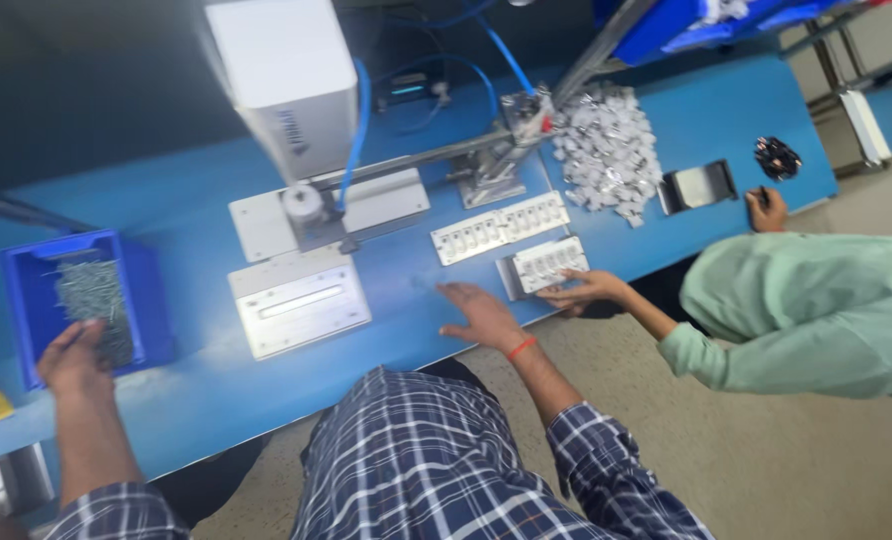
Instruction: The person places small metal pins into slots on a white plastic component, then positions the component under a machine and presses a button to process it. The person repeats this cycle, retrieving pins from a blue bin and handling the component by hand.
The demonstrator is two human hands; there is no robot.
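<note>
Left hand (pixel 74 358): your grip curls at the rim of the blue plastic bin (pixel 26 300), fingers on the grey metal pins (pixel 94 300); whether it pinches any, you cannot tell.
Right hand (pixel 481 315): open, flat on the smooth blue bench (pixel 186 200).
Beside it: a co-worker's hand (pixel 586 290) on a white slotted tray (pixel 546 265).
</note>
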